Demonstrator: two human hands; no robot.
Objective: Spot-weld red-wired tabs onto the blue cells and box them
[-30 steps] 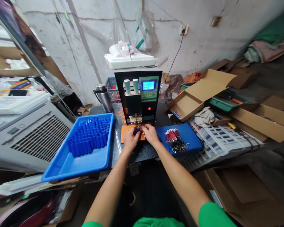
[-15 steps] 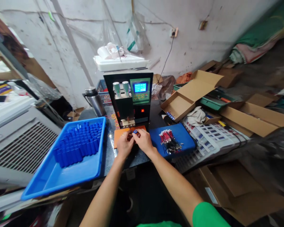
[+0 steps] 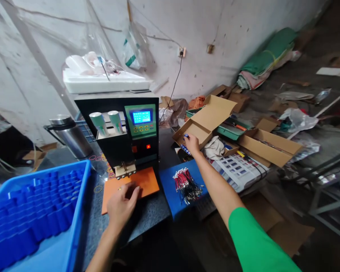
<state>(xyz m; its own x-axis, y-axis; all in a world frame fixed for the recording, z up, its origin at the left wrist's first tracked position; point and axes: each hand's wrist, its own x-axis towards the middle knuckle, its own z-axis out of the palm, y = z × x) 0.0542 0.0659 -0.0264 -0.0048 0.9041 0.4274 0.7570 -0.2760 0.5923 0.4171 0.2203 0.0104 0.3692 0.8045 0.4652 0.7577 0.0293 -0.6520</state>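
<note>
reaching forward and to the right, the right arm is fully extended, green sleeve at the shoulder. right hand [image 3: 191, 143] sits at the front edge of an open carton [image 3: 200, 126], fingers curled; a small blue cell [image 3: 186, 135] shows at its fingertips, grip detail too small to tell. left arm is bent, left hand [image 3: 121, 205] resting palm down, fingers loosely spread, holding nothing, on the orange mat [image 3: 147, 181] below the welder [image 3: 124, 130]. a blue pad [image 3: 167, 181] with a bundle of red leads [image 3: 186, 184] lies on the surface between the hands. a blue tray [image 3: 76, 211] of upright blue cells stands well left. a steel flask [image 3: 69, 136] stands behind it.
</note>
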